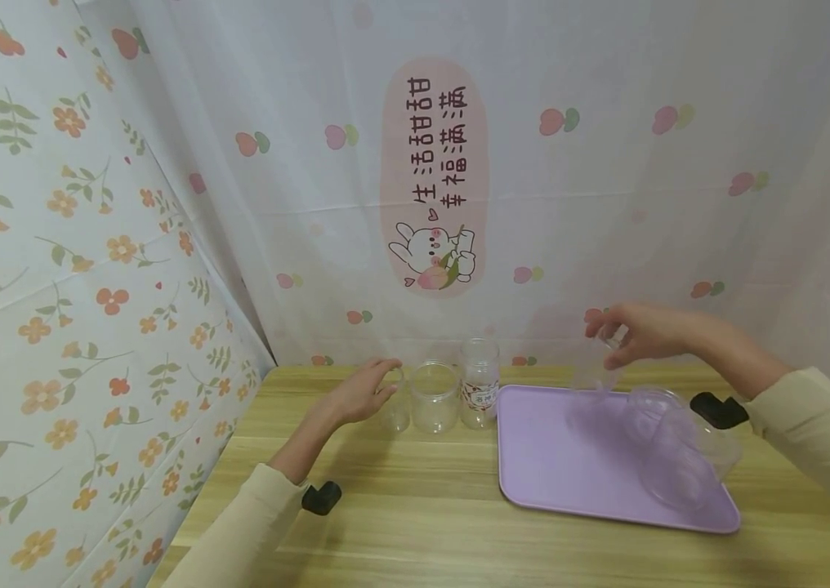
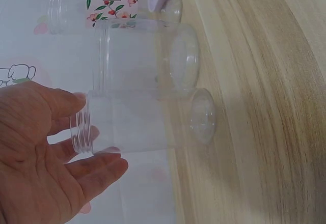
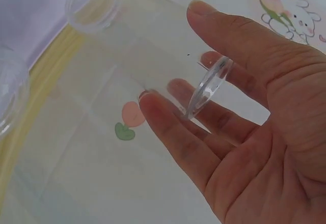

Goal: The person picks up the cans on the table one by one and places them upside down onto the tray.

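My left hand (image 1: pixel 363 394) has its thumb and fingers round the threaded neck of a narrow clear plastic jar (image 2: pixel 147 122), which stands upright on the table. Beside it stand a wider clear jar (image 1: pixel 435 404) and a tall clear jar with a floral label (image 1: pixel 479 396). Over the back edge of the purple tray (image 1: pixel 562 474), my right hand (image 1: pixel 646 331) holds another clear jar (image 3: pixel 153 35) by its rim end, thumb on one side and fingers on the other. That jar is blurred and hard to make out in the head view.
Several clear jars (image 1: pixel 680 478) lie at the tray's right side, overlapping, so their number is unclear. The tray rests on a wood-grain table (image 1: pixel 400 523). Behind the table hangs a white printed curtain (image 1: pixel 297 245), with a floral one (image 1: pixel 55 327) on the left.
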